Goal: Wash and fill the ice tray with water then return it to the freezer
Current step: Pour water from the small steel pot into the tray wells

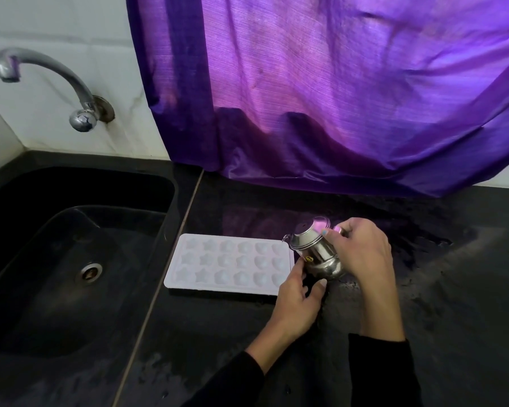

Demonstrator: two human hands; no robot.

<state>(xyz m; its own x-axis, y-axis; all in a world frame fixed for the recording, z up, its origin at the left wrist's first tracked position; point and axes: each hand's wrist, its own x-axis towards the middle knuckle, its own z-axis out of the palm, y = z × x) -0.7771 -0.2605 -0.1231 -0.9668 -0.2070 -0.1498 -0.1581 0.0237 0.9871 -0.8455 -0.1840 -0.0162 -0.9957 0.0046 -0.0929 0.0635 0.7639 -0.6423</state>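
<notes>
A pale lilac ice tray with star and shell shaped cells lies flat on the black counter, just right of the sink. A small steel pot with a lid and spout is tilted left, its spout over the tray's far right corner. My right hand grips the pot from the right by its handle side. My left hand steadies the pot's base from below, at the tray's right edge. Whether water lies in the cells is unclear.
A black sink with a steel drain lies at the left. A chrome tap juts from the white tiled wall above it. A purple curtain hangs down onto the counter behind the tray.
</notes>
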